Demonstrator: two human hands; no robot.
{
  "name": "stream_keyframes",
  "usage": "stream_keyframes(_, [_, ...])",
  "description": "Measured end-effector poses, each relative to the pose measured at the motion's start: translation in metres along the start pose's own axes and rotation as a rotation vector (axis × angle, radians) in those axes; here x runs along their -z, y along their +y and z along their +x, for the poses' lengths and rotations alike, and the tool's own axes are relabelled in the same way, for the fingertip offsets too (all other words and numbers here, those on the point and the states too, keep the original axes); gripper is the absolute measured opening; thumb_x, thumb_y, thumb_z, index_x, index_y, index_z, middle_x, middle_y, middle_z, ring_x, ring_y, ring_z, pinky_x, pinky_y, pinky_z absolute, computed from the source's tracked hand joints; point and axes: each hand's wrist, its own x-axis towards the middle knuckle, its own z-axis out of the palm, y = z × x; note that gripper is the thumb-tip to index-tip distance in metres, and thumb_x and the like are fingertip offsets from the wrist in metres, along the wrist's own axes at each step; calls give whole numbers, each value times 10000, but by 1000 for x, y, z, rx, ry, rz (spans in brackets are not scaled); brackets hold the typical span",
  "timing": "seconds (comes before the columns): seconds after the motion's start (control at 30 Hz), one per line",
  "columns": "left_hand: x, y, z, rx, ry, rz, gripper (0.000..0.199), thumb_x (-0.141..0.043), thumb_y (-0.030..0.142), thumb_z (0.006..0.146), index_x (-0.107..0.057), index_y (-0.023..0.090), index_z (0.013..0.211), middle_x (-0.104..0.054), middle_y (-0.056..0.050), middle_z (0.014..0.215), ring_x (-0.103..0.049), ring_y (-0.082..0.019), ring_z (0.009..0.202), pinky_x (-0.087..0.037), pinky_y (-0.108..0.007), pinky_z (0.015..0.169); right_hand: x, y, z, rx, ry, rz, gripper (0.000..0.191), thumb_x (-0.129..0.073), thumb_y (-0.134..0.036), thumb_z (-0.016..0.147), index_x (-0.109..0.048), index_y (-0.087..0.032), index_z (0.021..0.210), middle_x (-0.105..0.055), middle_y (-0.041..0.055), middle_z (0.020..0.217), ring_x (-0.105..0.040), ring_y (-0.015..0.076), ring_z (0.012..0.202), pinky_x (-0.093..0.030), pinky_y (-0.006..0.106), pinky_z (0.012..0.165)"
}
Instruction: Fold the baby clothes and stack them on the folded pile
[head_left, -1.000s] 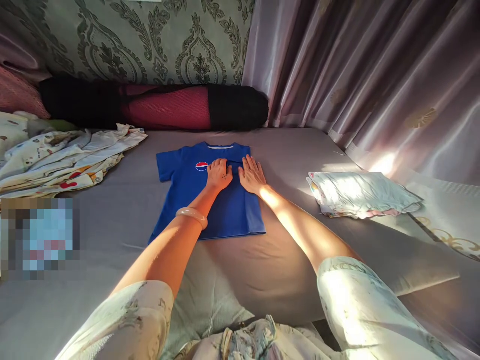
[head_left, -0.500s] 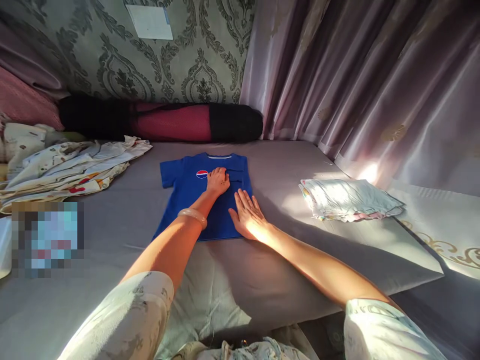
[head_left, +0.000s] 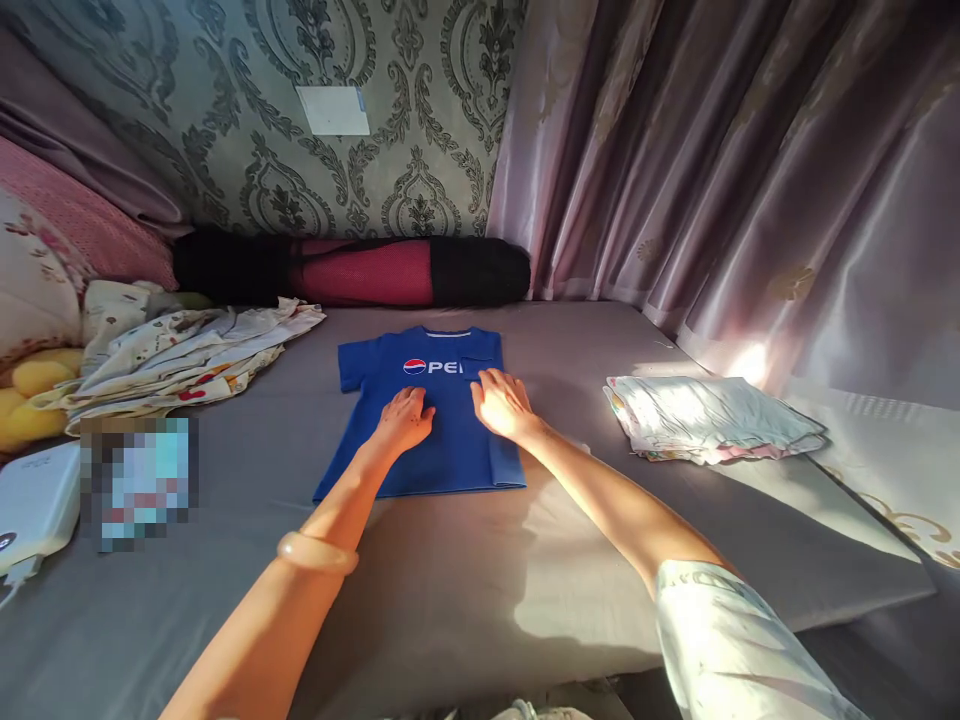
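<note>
A blue short-sleeved T-shirt [head_left: 450, 455] lies flat on the bed sheet, its collar away from me. Its right side is folded inward, sleeve included, and the fold covers the end of the white "PE..." lettering beside a round red, white and blue logo. My left hand [head_left: 405, 418] rests on the middle of the shirt below the logo, fingers slightly bent and thumb apart, holding nothing. On the folded right part lies my right hand [head_left: 504, 403], palm down with fingers stretched forward near the sleeve. A pale bangle [head_left: 316, 554] circles my left forearm.
To the right lies a stack of folded pale clothes [head_left: 712, 418]. Crumpled patterned clothes [head_left: 217, 345] are heaped at the left, near a white power bank [head_left: 41, 500] with a cable and a blurred-out item [head_left: 144, 485]. A black and red roll [head_left: 360, 272] lies along the wall.
My left hand has drawn back toward me and left, uncovering the lettering. My right hand has moved up along the folded side. The view has tilted slightly upward.
</note>
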Motion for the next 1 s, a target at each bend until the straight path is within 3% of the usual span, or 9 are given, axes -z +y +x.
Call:
stream_keyframes(0.07, [2,-6,-16,17,26,21,415,-447,271,923,-500,148,1316,-540,-142,1385,-485,-246,1303,-398,-358,1053,-8,7,27,-40,12,0,488,-251,-335,1016,-487,-116,1382,-425,161,1502,-362,266,1397,-269,427,1133])
stream_keyframes(0.13, [3,-10,-29,39,49,36,418,-439,275,929,-489,146,1324,-532,-142,1394,-464,-247,1323,-385,-363,1068,-17,15,52,-103,-61,15,542,-233,-355,1021,-368,-85,1471,-292,143,1578,-212,262,1468,-158,459,1184])
stream_keyframes(0.23, [1,-12,-41,95,82,61,419,-435,272,935,-483,137,1329,-509,-155,1419,-438,-262,1350,-369,-377,1086,-28,25,84,-122,-79,42,598,-190,-384,1024,-292,-44,1505,-226,162,1596,-148,267,1483,-113,472,1193])
stream_keyframes(0.4, [-3,-9,-47,111,118,83,404,-441,257,947,-495,121,1323,-471,-167,1459,-413,-261,1374,-334,-371,1112,-36,32,118,-163,-62,25,631,-179,-417,1023,-280,-28,1510,-225,181,1591,-150,277,1482,-113,475,1191])
stream_keyframes(0.6, [5,-8,-47,154,173,4,381,-443,235,947,-497,143,1313,-546,-136,1387,-497,-226,1292,-387,-337,1052,-50,33,130,-144,-80,-30,625,-196,-393,1018,-299,-10,1501,-224,180,1591,-155,281,1481,-132,456,1192])
stream_keyframes(0.8, [26,-24,-50,431,289,88,359,-378,273,944,-566,151,1226,-616,-168,1221,-567,-319,1118,-469,-424,876,-44,32,137,-163,-160,-55,600,-246,-370,1007,-324,-27,1493,-240,201,1583,-184,307,1471,-170,489,1173])
stream_keyframes(0.9, [32,-36,-52,528,263,106,339,-381,264,928,-604,143,1152,-634,-188,1147,-585,-335,1068,-483,-422,830,-34,15,142,-141,-61,-94,548,-382,-308,961,-419,-46,1440,-340,222,1532,-251,332,1442,-189,531,1152])
stream_keyframes(1.0, [35,-44,-54,571,216,83,328,-360,234,929,-619,143,1109,-649,-188,1106,-616,-322,1028,-497,-398,795,-29,-24,148,-23,73,-23,457,-420,-260,939,-536,-113,1356,-535,194,1384,-444,319,1323,-331,466,1082])
